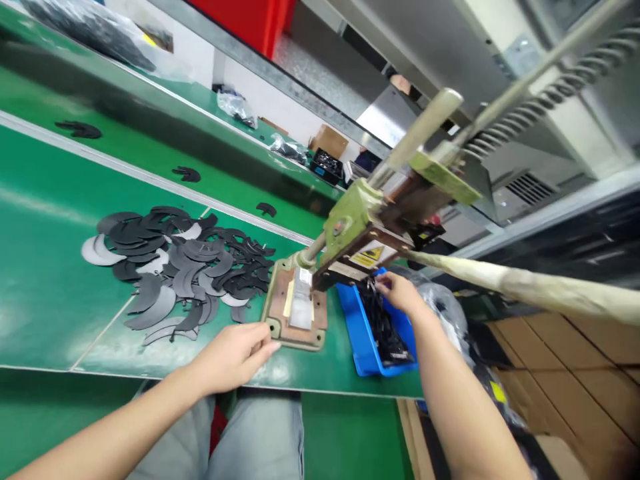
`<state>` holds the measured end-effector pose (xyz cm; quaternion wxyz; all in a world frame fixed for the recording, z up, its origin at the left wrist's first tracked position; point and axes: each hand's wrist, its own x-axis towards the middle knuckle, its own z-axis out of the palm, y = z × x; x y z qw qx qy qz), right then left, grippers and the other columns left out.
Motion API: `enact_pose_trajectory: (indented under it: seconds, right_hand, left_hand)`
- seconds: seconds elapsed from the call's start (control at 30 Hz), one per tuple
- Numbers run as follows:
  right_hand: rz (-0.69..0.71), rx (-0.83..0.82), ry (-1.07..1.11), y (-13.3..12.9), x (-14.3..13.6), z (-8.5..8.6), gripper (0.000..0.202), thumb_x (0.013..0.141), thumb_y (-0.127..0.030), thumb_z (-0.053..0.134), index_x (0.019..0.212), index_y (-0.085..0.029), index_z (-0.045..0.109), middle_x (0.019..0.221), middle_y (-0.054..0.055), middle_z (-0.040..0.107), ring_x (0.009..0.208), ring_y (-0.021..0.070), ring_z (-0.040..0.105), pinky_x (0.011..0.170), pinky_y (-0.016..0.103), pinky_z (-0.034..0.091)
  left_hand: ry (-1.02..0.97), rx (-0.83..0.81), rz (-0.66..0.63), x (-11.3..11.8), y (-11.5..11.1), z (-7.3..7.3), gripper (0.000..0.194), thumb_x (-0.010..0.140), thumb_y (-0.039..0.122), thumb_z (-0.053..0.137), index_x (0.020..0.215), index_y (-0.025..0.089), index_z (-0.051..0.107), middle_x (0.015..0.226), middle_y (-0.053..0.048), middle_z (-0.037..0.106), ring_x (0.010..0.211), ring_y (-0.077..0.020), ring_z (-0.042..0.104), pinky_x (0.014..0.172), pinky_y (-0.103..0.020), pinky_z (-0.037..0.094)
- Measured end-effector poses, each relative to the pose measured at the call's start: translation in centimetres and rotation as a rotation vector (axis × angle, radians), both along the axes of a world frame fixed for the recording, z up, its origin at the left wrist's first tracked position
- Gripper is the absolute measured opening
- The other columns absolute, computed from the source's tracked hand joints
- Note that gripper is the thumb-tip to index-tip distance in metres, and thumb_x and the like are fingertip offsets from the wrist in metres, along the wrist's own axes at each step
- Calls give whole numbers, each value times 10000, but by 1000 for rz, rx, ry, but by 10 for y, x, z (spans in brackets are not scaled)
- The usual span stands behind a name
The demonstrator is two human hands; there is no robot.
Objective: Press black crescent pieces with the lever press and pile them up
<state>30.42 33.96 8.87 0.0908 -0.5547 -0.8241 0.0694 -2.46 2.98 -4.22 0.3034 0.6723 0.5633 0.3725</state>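
My left hand (235,357) rests at the near left corner of the hand press's base (319,339), its fingers loosely bent and apart from the thumb, with nothing visible between them. Over the far end of a blue bin (361,347), my right hand (399,292) has its fingertips pinched together; what they hold is too small to make out. Black parts (383,327) fill the bin. The green press (350,213) stands between my hands, with a pale metal fixture block (301,303) on its base. A pile of dark crescent-shaped pieces (185,260) lies left of it.
The press's long lever (515,283) reaches right, above my right forearm. Beyond the table edge runs a green belt (220,183) carrying small dark curved parts (187,174). Clear plastic bags (235,107) and a cardboard box (329,141) sit behind. Brown cartons (550,340) stand at right.
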Motion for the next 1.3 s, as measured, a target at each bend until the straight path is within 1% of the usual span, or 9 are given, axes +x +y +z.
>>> enact_pose_trajectory:
  seconds: [0.07, 0.13, 0.3, 0.67, 0.83, 0.9, 1.03, 1.17, 1.3]
  right_hand:
    - [-9, -137, -146, -25, 28, -8, 314, 854, -295, 850, 1102, -138, 739, 1022, 72, 767, 937, 190, 731, 986, 433, 614]
    - [-16, -246, -255, -47, 45, -21, 366, 907, -356, 800, 1198, -154, 708, 1131, 75, 755, 1024, 197, 728, 1009, 445, 612]
    - [-28, -333, -351, -77, 51, -46, 405, 998, -443, 668, 1306, -181, 647, 1322, 96, 682, 1184, 228, 682, 1038, 477, 603]
    - [13, -370, -280, -102, 47, -46, 381, 992, -448, 677, 1254, -172, 666, 1271, 87, 699, 1138, 214, 693, 1008, 456, 613]
    - [-23, -225, -115, -101, 55, -45, 314, 992, -425, 678, 1184, -178, 694, 1193, 69, 728, 1094, 199, 699, 1017, 447, 594]
    - [-40, -142, -13, -102, 63, -41, 267, 983, -326, 677, 1218, -200, 696, 1109, 51, 753, 1044, 188, 701, 1029, 427, 567]
    - [-67, 2, 202, -107, 77, -34, 370, 916, -168, 651, 1280, -215, 701, 1057, 62, 748, 955, 180, 672, 1010, 380, 528]
    - [-91, 89, 453, -127, 76, -28, 205, 914, -272, 622, 1037, -187, 762, 1014, 79, 726, 901, 189, 650, 967, 399, 545]
    - [-51, 18, 704, -176, 44, -37, 343, 972, -445, 565, 1115, -193, 748, 942, 66, 760, 834, 181, 696, 842, 377, 601]
  left_hand:
    - [19, -11, 5, 1, -2, -1, 378, 1073, 464, 464, 780, 231, 511, 727, 3, 595, 667, -175, 556, 645, -293, 374]
    - [55, -18, 17, 2, -3, -4, 387, 1068, 490, 468, 785, 233, 521, 715, 10, 592, 659, -173, 554, 645, -286, 381]
    - [139, -26, 62, 5, -6, -11, 418, 1041, 567, 506, 785, 240, 554, 685, 30, 578, 638, -165, 542, 627, -267, 394]
    - [222, -22, 111, 11, -11, -15, 416, 1011, 615, 533, 813, 251, 571, 678, 40, 608, 625, -160, 574, 618, -264, 423]
    - [226, -2, 133, 11, -11, -17, 405, 1006, 607, 548, 816, 251, 576, 672, 43, 601, 622, -152, 562, 608, -255, 428]
    - [220, 0, 132, 11, -12, -18, 397, 1008, 601, 552, 823, 251, 581, 678, 43, 604, 625, -151, 563, 613, -255, 432]
    - [191, -5, 128, 9, -12, -18, 382, 1009, 594, 560, 844, 251, 595, 695, 43, 610, 648, -152, 568, 637, -258, 442]
    - [124, 8, 138, 6, -11, -19, 380, 999, 583, 593, 831, 242, 605, 690, 42, 594, 639, -144, 550, 627, -258, 437]
    - [-44, 63, 186, 15, -19, -9, 332, 1005, 531, 621, 866, 229, 626, 675, 40, 562, 606, -135, 527, 585, -254, 437]
